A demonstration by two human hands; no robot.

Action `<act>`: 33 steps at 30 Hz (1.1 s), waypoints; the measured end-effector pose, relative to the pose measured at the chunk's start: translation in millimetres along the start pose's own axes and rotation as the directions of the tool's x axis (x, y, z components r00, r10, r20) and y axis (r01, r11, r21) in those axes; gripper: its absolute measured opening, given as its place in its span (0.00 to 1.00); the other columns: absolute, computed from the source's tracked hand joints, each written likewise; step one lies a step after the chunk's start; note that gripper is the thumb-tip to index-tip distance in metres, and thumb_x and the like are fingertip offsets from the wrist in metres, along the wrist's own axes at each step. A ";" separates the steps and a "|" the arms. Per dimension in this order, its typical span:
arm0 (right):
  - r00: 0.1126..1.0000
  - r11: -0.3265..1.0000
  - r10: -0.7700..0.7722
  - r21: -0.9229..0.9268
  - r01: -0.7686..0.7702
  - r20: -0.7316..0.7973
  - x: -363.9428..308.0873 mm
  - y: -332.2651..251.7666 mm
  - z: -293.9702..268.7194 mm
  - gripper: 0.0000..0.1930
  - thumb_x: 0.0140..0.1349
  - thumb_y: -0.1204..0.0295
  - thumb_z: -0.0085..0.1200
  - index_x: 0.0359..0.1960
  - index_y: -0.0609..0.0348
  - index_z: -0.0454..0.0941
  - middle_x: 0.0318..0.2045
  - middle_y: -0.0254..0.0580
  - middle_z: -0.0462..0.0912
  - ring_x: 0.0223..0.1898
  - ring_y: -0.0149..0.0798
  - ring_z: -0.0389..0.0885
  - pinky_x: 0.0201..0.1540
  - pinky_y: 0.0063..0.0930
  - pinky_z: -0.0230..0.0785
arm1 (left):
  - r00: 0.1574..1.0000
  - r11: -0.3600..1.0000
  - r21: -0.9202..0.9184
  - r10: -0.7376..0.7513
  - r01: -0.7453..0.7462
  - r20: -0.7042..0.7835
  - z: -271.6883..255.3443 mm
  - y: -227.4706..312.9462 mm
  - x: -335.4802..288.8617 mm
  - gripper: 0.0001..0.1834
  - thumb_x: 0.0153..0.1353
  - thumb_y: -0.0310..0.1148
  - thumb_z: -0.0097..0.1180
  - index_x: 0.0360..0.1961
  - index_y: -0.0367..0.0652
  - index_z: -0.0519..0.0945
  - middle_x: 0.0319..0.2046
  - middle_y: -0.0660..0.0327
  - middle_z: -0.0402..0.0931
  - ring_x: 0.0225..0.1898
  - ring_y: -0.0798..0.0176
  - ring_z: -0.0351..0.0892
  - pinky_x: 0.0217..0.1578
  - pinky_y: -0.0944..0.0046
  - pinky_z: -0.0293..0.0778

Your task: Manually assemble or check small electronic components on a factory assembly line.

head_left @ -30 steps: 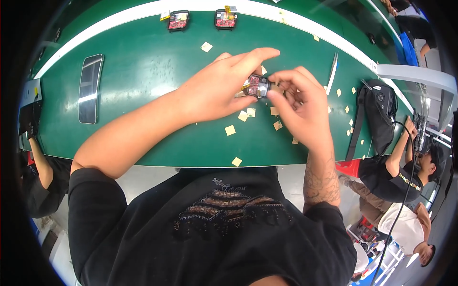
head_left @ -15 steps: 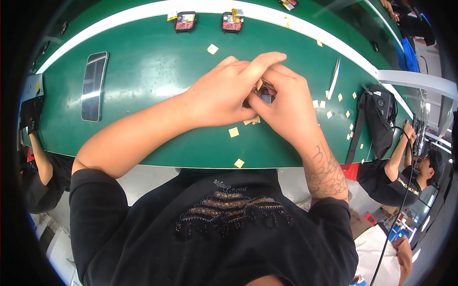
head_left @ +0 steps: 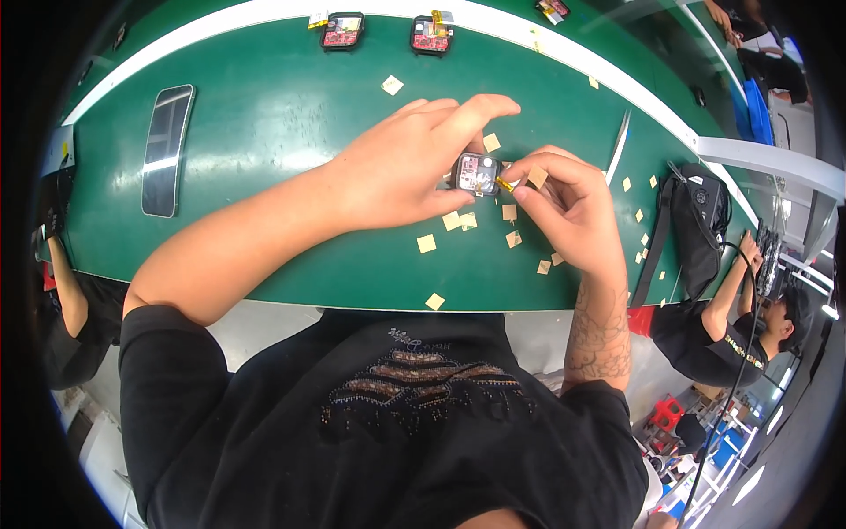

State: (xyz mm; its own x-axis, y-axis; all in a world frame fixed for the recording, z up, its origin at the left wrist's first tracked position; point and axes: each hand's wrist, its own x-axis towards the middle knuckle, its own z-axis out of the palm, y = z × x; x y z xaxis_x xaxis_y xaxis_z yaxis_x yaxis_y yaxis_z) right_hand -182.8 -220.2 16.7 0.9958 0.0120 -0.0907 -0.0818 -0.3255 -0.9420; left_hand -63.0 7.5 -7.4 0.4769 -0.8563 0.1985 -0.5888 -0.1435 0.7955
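My left hand (head_left: 401, 167) grips a small square watch case (head_left: 478, 174) by its edge, index finger stretched out above it. The case is dark-rimmed, its inside showing pinkish-red and silver parts. Close on its right, my right hand (head_left: 577, 207) pinches a small piece with a yellow end (head_left: 506, 184), which looks like a pouch battery; fingers hide most of it. A tan square pad (head_left: 536, 177) shows at those fingers; whether it is stuck to the battery I cannot tell. Several loose tan pads (head_left: 468, 221) lie on the green table below and around both hands.
Two similar open watch cases (head_left: 342, 32) with yellow-ended batteries sit at the far edge. A phone (head_left: 167, 150) lies on the left. Tweezers (head_left: 619, 145) and a black bag (head_left: 698, 216) are on the right. People sit at both sides.
My hands, close together before, have moved apart. The right hand has shifted right and down, uncovering the watch case, the yellow end and pads on the table. The view has shifted slightly.
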 end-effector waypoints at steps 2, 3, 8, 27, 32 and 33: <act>1.000 0.999 0.017 0.045 -0.016 -0.015 -2.7 -3.3 3.8 0.07 0.66 0.85 0.64 0.44 0.68 0.87 0.32 0.30 0.78 0.27 0.18 0.67 0.27 0.19 0.58 | 1.000 1.000 0.008 0.000 0.000 0.001 0.2 0.2 0.3 0.52 0.51 0.23 0.77 0.76 0.51 0.65 0.45 0.60 0.81 0.48 0.52 0.80 0.55 0.52 0.79; 0.999 0.996 0.032 0.090 -0.030 -0.030 -3.1 -4.5 6.5 0.06 0.68 0.86 0.62 0.44 0.69 0.86 0.33 0.30 0.78 0.27 0.17 0.68 0.27 0.18 0.58 | 1.000 1.000 0.025 0.001 0.000 -0.001 -0.2 1.1 0.5 0.51 0.50 0.24 0.78 0.76 0.51 0.66 0.46 0.60 0.81 0.49 0.52 0.80 0.56 0.52 0.78; 0.989 0.999 0.026 0.049 -0.019 -0.143 2.2 -2.9 18.5 0.05 0.68 0.87 0.61 0.43 0.69 0.84 0.33 0.29 0.77 0.28 0.15 0.69 0.27 0.17 0.58 | 0.997 0.992 0.099 0.077 -0.074 -0.022 0.9 -2.5 -0.7 0.45 0.51 0.26 0.78 0.71 0.50 0.71 0.47 0.59 0.82 0.51 0.48 0.80 0.59 0.51 0.76; 0.995 0.888 -0.050 -0.460 0.007 -0.081 -5.9 -26.9 14.5 0.13 0.66 0.83 0.64 0.51 0.61 0.86 0.39 0.45 0.87 0.34 0.43 0.86 0.38 0.33 0.79 | 0.960 0.886 0.370 0.260 -0.281 0.106 -4.4 2.4 -7.1 0.13 0.58 0.33 0.72 0.44 0.47 0.84 0.50 0.64 0.80 0.51 0.57 0.80 0.53 0.55 0.75; 0.990 0.898 -0.104 -0.438 0.052 -0.096 -6.4 -26.0 27.2 0.11 0.65 0.82 0.64 0.48 0.61 0.85 0.40 0.47 0.87 0.37 0.52 0.88 0.40 0.42 0.81 | 0.953 0.873 0.384 0.292 -0.301 0.085 -2.6 1.3 -6.2 0.14 0.58 0.33 0.72 0.44 0.47 0.83 0.49 0.64 0.80 0.50 0.57 0.80 0.53 0.55 0.75; 0.989 0.890 -0.106 -0.453 0.049 -0.103 -6.5 -25.7 28.4 0.11 0.65 0.82 0.64 0.49 0.61 0.85 0.40 0.47 0.87 0.38 0.52 0.89 0.40 0.42 0.81 | 0.955 0.881 0.371 0.282 -0.294 0.088 -2.9 1.5 -6.0 0.16 0.57 0.33 0.72 0.45 0.46 0.82 0.48 0.64 0.80 0.50 0.56 0.79 0.53 0.55 0.75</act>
State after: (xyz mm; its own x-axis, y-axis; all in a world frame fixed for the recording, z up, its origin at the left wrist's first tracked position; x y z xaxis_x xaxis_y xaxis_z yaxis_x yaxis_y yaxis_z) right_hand -188.3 -185.0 32.3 0.9978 -0.0505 0.0436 -0.0058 -0.7172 -0.6968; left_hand -64.9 13.9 -5.8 0.2322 -0.9022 0.3635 -0.9010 -0.0586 0.4299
